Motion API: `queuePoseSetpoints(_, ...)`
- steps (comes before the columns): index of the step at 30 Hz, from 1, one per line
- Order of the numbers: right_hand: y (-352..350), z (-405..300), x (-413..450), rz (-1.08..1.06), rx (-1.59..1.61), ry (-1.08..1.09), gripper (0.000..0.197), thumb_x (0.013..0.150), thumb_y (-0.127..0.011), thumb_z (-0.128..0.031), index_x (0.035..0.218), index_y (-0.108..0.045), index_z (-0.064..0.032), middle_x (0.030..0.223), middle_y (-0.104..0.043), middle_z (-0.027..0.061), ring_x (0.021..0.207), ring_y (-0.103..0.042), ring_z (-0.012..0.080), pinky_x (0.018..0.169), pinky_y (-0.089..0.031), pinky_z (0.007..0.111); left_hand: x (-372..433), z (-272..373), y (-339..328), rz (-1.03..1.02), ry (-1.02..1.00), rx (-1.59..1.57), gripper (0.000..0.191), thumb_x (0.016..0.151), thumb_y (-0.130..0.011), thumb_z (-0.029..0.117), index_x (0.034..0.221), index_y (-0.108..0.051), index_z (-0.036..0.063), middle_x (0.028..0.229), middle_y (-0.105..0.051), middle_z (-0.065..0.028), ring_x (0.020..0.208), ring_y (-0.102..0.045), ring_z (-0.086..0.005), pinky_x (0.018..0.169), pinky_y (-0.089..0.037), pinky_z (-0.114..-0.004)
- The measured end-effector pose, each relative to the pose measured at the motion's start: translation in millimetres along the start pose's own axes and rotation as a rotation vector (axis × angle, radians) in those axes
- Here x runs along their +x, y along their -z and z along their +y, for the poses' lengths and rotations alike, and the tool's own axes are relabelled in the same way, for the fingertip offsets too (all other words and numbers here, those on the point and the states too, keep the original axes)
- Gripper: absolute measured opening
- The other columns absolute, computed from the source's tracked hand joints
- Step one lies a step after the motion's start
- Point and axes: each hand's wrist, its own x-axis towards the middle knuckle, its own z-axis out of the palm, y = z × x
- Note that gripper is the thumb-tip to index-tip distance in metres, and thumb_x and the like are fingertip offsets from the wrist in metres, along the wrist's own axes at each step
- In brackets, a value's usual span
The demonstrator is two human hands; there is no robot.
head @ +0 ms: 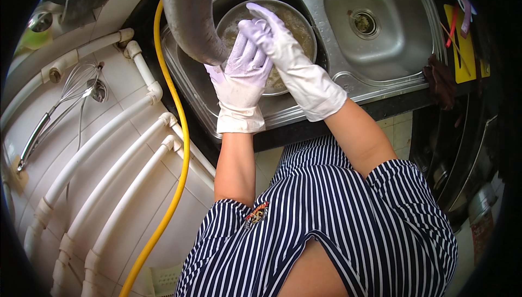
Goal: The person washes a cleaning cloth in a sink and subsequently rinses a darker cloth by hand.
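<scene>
Both hands wear white rubber gloves with lilac, textured fingers. My left hand [240, 78] is over the left sink bowl, its fingers extended and its palm turned down, close beside the end of a thick grey metal pipe or tube [193, 19] that partly hides it. My right hand [271, 36] lies over the left hand's fingers, its own fingers bent and close together; whether anything small is between them cannot be told. Under both hands a round metal pan [304, 23] with murky, foamy water stands in the left bowl of the stainless steel sink [340, 64].
The right bowl [395, 48] has a drain with debris in it. A yellow cutting board [465, 52] and a dark cloth [440, 78] lie at the right edge. A yellow hose [175, 97], white pipes [102, 129] and a hanging whisk [53, 109] are at the left.
</scene>
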Motion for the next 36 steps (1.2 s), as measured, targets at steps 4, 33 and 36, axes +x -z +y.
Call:
queuePoseSetpoints(4, 3, -12, -12, -0.253, 0.772, -0.214, 0.061, 0.100, -0.060, -0.037, 0.147, -0.044, -0.0001, 0.145, -0.051, 0.0209, 0.134, -0.051, 0.0337, 0.113, -0.041, 0.045, -3, -3, -2, 0.039, 0.027, -0.091, 0.097, 0.094, -0.026, 0.077, 0.160, -0.021, 0.0069, 0.167, -0.020, -0.0122, 0.154, -0.018, -0.0291, 0.124, -0.011, -0.048)
queuePoseSetpoints(33, 28, -53, -6, -0.223, 1.560, -0.321, 0.071, 0.108, -0.024, -0.051, 0.150, -0.034, 0.0051, 0.154, -0.038, 0.0259, 0.144, -0.034, 0.0454, 0.122, -0.026, 0.056, 0, 19, 23, -0.104, -0.002, 0.117, 0.034, 0.111, -0.035, 0.022, 0.132, -0.050, -0.0004, 0.059, -0.049, 0.0038, 0.044, -0.051, -0.0055, 0.051, -0.048, -0.017)
queuePoseSetpoints(36, 37, -42, -10, -0.312, 1.688, -0.294, 0.073, 0.107, -0.020, -0.054, 0.152, -0.033, 0.0019, 0.157, -0.035, 0.0230, 0.145, -0.032, 0.0447, 0.123, -0.024, 0.055, 0, 12, -1, 0.192, 0.024, 0.295, 0.046, 0.111, -0.028, 0.040, 0.102, -0.057, 0.0042, 0.043, -0.030, 0.0036, 0.029, -0.025, -0.0105, 0.032, -0.022, -0.027)
